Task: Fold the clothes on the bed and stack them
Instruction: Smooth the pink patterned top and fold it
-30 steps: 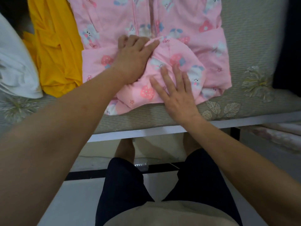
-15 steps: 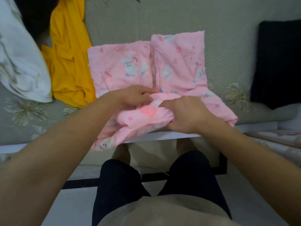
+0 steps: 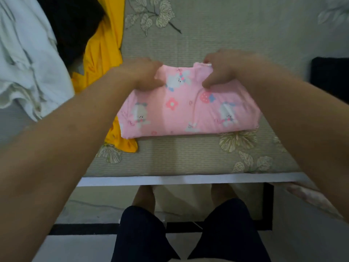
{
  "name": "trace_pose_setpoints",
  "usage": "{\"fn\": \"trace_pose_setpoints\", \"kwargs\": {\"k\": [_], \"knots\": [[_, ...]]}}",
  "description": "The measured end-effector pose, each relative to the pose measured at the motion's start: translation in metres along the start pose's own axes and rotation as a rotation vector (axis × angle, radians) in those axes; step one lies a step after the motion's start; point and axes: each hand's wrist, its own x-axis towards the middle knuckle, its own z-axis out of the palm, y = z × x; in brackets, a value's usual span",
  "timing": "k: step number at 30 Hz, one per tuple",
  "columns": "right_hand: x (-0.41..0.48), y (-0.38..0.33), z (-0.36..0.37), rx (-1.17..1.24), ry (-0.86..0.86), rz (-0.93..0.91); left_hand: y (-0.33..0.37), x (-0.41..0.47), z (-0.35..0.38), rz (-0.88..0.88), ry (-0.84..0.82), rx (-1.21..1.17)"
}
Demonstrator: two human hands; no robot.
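On the bed (image 3: 198,159), the left hand (image 3: 143,72) and right hand (image 3: 219,70) each pinch the far edge of the folded pink garment (image 3: 188,108).

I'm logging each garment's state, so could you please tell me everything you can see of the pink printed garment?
The pink printed garment is soft, thin-looking cloth, pale pink with white bunnies, a flower and a strawberry, with a seam running down its middle. It lies folded into a compact, roughly rectangular bundle on the patterned bed cover, near the front edge. The left hand and right hand pinch its far edge at either corner. Its left end overlaps the yellow garment.
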Motion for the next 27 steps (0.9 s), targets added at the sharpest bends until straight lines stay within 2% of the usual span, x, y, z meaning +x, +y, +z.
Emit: {"fn": "trace_pose_setpoints", "kwargs": {"k": [2,4,8,12,15,17,18,22,24,27], "knots": [[0.006,0.012,0.012,-0.025,0.128,-0.013,0.003,0.014,0.015,-0.062,-0.023,-0.009],[0.013,0.023,0.027,-0.037,0.188,-0.033,0.006,0.019,0.035,-0.111,0.015,-0.129],[0.026,0.028,0.054,0.074,0.183,-0.003,0.019,0.012,0.086,-0.181,0.258,-0.308],[0.033,0.023,0.070,0.100,0.294,-0.010,0.026,0.017,0.113,-0.232,0.445,-0.201],[0.040,0.036,0.050,0.121,0.114,0.034,0.023,0.019,0.113,-0.250,0.517,-0.123],[0.043,0.047,0.036,0.093,-0.057,0.075,0.017,0.022,0.112,-0.227,0.505,-0.137],[0.046,0.051,0.034,0.076,-0.088,0.091,0.013,0.027,0.108,-0.201,0.477,-0.163],[0.061,0.042,0.041,-0.001,0.016,0.093,-0.009,0.048,0.084,-0.164,0.369,-0.270],[0.059,0.040,0.044,0.033,0.050,0.091,-0.013,0.051,0.078,-0.177,0.326,-0.221],[0.035,0.053,0.056,0.129,0.051,0.043,-0.006,0.046,0.066,-0.087,0.191,-0.108]]}}
